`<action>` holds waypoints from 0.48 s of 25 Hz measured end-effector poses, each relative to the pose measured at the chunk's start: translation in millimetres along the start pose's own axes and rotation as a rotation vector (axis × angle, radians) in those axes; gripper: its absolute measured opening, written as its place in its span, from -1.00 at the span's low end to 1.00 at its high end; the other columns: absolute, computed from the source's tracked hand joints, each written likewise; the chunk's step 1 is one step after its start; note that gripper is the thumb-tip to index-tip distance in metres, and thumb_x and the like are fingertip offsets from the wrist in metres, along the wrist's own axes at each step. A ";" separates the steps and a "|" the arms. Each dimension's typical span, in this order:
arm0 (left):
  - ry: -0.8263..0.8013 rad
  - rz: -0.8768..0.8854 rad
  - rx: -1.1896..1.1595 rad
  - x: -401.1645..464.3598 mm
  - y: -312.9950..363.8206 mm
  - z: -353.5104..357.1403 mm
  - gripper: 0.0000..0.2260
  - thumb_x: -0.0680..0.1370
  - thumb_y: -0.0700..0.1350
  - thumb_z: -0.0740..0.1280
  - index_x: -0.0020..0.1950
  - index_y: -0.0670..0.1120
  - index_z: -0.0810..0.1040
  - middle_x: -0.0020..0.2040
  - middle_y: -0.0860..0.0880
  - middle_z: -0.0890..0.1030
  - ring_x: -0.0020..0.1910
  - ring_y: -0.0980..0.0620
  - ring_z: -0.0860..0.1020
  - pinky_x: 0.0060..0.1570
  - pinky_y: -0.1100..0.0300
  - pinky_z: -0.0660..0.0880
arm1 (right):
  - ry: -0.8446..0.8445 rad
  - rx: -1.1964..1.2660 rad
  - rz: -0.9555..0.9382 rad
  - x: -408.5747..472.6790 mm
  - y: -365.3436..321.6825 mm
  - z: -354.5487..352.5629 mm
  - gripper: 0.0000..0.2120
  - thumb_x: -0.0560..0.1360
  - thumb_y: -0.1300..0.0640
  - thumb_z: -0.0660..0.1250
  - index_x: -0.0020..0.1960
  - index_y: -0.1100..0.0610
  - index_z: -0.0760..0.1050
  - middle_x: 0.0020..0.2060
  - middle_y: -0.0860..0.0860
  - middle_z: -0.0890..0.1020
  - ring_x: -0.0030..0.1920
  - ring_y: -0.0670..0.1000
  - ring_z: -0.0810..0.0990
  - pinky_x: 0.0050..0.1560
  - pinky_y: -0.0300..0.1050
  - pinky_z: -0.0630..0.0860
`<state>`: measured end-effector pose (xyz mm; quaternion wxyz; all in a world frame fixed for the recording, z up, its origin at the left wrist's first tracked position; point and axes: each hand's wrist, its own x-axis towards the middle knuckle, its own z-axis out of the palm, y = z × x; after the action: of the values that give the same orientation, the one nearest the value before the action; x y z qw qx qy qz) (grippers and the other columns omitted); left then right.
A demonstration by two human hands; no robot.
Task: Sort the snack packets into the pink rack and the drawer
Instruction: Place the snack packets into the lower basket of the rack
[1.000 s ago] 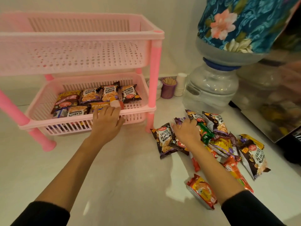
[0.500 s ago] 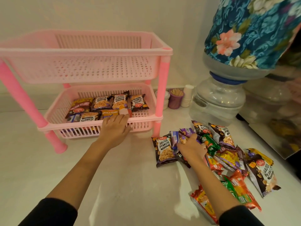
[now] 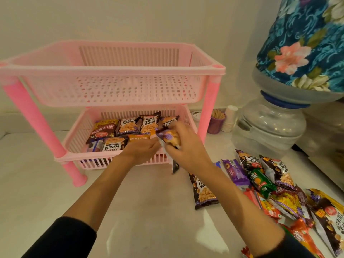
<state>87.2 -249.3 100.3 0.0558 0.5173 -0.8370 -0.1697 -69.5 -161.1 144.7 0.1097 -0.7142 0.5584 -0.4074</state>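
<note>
Over the front rim of the two-tier pink plastic rack (image 3: 115, 82), the right hand (image 3: 183, 146) clamps a dark peanut packet (image 3: 170, 139); the left hand (image 3: 142, 148), fingers spread, lies just beside it.

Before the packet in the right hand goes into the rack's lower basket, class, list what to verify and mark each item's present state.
1. Right hand grips the peanut packet: ok.
2. Left hand at the lower basket front, beside the packet: ok.
3. Lower basket has bare floor left for another packet: ok, along its left side.
4. Top basket holds nothing: ok.
5. Loose packets still wait on the counter: ok.
6. Drawer in sight: not ok.
</note>
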 end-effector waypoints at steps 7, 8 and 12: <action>0.025 0.050 0.035 6.9 -9.7 8.3 -0.52 0.63 0.18 -0.13 0.55 0.11 0.09 0.22 -0.14 0.58 0.25 -0.13 0.48 0.11 0.04 0.38 | -0.204 -0.443 0.398 105.7 44.7 46.5 -0.44 0.47 0.07 0.31 0.41 0.05 0.18 0.26 0.21 0.35 0.16 0.26 0.49 -0.14 -0.03 0.43; 0.037 0.067 0.032 6.9 -10.6 9.6 -0.52 0.63 0.17 -0.13 0.55 0.11 0.08 0.22 -0.13 0.59 0.25 -0.12 0.49 0.09 0.05 0.38 | -0.239 -0.479 0.451 107.8 53.7 52.3 -0.42 0.47 0.09 0.30 0.42 0.05 0.17 0.30 0.23 0.33 0.20 0.26 0.47 -0.08 0.01 0.47; 0.071 0.106 0.037 10.1 -14.9 13.6 -0.53 0.64 0.14 -0.11 0.54 0.09 0.13 0.27 -0.07 0.57 0.25 -0.08 0.50 0.01 0.11 0.37 | -0.391 -0.604 0.576 100.7 81.5 72.9 -0.45 0.41 0.09 0.36 0.36 0.09 0.27 0.37 0.21 0.27 0.28 0.22 0.41 0.10 0.04 0.47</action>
<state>91.5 -261.2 81.7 0.0850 0.4791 -0.8635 -0.1325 -71.4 -300.9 94.2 0.1086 -0.5931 0.7969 -0.0369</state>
